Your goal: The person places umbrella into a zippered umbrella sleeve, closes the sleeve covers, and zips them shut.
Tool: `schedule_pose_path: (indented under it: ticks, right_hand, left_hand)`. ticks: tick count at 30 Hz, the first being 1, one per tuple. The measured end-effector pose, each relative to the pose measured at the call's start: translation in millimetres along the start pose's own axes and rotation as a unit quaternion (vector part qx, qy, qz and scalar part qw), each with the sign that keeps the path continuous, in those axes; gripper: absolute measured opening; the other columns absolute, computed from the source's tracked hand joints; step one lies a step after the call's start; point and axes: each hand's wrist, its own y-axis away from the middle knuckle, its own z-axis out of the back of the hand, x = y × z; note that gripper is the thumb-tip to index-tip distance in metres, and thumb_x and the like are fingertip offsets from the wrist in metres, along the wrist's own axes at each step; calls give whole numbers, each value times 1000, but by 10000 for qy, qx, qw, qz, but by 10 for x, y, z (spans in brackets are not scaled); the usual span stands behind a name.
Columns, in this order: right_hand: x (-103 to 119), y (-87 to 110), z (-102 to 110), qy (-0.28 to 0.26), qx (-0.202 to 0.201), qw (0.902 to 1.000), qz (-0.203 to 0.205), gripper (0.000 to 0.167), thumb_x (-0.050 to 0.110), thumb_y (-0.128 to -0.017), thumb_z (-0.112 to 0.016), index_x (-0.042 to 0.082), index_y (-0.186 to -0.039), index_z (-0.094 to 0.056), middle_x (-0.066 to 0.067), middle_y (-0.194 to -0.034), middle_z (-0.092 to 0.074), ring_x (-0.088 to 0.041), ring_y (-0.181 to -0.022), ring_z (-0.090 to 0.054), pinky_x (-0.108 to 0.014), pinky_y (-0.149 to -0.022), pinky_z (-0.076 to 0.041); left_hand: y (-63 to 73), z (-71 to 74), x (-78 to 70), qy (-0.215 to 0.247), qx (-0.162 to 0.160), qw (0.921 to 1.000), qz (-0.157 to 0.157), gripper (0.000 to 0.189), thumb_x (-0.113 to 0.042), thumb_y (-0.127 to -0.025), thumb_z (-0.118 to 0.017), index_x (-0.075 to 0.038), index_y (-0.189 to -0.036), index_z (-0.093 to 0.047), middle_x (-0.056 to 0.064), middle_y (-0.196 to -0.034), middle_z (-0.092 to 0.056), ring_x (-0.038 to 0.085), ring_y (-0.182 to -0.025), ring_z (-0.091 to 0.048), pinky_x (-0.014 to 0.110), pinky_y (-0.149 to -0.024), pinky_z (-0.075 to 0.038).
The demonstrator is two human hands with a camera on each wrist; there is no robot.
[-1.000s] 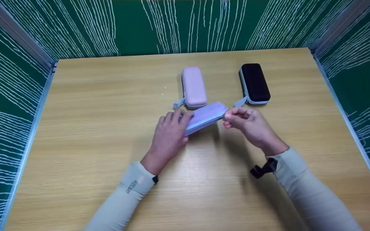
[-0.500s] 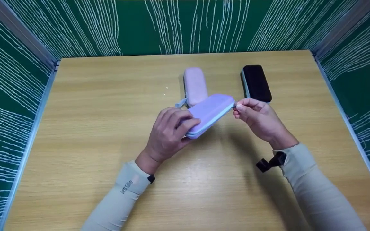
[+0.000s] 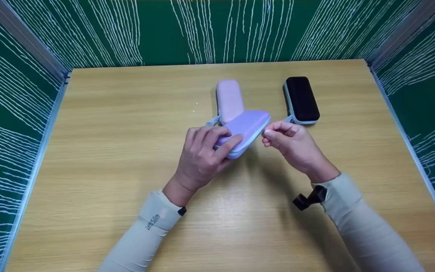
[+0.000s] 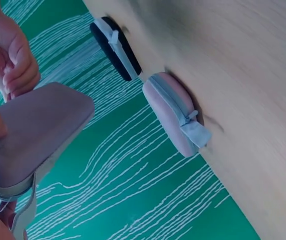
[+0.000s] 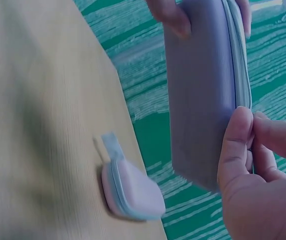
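Note:
A purple zip case (image 3: pixel 250 121) with a light blue zip band is held above the table in my left hand (image 3: pixel 200 160), thumb on its top face and fingers around the left end. At the case's right-hand edge, my right hand (image 3: pixel 296 147) pinches the zip pull between thumb and fingers; the fingertips mostly hide it. In the right wrist view, the zip (image 5: pixel 239 65) runs along the case's side down to those fingertips, and the case looks closed above them. A light blue strap (image 4: pixel 26 212) hangs off the case's end in the left wrist view.
A pink zip case (image 3: pixel 229 99) with a blue tab lies on the wooden table (image 3: pixel 127 113) just beyond the purple one. Further right lies a black zip case (image 3: pixel 302 98) with blue trim. Green white-streaked panels (image 3: pixel 157 34) border the back and sides.
The purple case has been turned so its top face shows more. My right hand moved out to its far right corner, then came back toward me along the zip edge.

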Motion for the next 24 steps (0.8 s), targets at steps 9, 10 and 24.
schedule_pose_path:
  ticks: [9, 10, 24]
  right_hand:
    - [8, 92, -206, -10, 662, 9978, -70, 8, -4, -100, -62, 1, -96, -67, -9, -89, -67, -18, -83, -66, -27, -80, -56]
    - [10, 100, -217, 6, 721, 9974, -64, 9, -4, -100, -61, 1, -96, -67, -9, -89, -67, -17, -84, -66, -27, -81, -56]
    - [-6, 87, -147, -295, 1503, 9878, 288, 7, 1, -104, -58, 5, -99, -62, -4, -92, -62, -15, -85, -61, -23, -80, -52]
  left_hand:
    - [-46, 5, -35, -244, 267, 9993, 103, 37, -34, -94, -76, -22, -129, -68, 10, -117, -64, 33, -103, -63, 43, -76, -49]
    - [-51, 3, -36, -249, 279, 9992, 117, 37, -34, -94, -77, -22, -129, -68, 10, -117, -64, 33, -103, -63, 43, -76, -49]
    - [-135, 69, -80, 195, 538, 9979, 300, 45, -34, -92, -78, -19, -133, -67, 9, -118, -63, 32, -107, -62, 42, -80, -48]
